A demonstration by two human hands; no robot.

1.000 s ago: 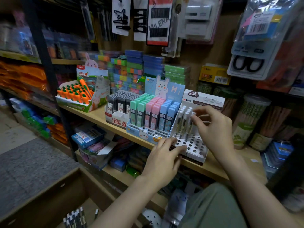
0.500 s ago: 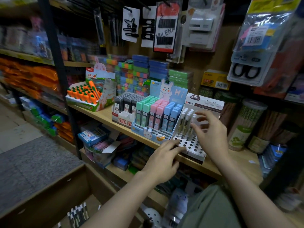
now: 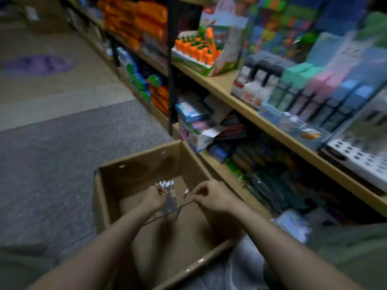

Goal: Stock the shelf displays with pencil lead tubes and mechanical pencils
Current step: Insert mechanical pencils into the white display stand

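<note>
Both hands' fingers (image 3: 160,193) pinched on mechanical pencils (image 3: 170,197) inside the cardboard box (image 3: 134,170).

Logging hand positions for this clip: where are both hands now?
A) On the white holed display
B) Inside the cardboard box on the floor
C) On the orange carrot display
B: the left hand and right hand are down in the cardboard box, at the pencils.

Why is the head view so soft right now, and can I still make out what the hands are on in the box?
Head view: motion blur smears the shelf displays most; dim light throughout. Both hands sit inside the cardboard box, fairly readable: left hand grips a bundle of pencils, right hand pinches a thin dark band. Wide-angle bending at the edges.
</note>
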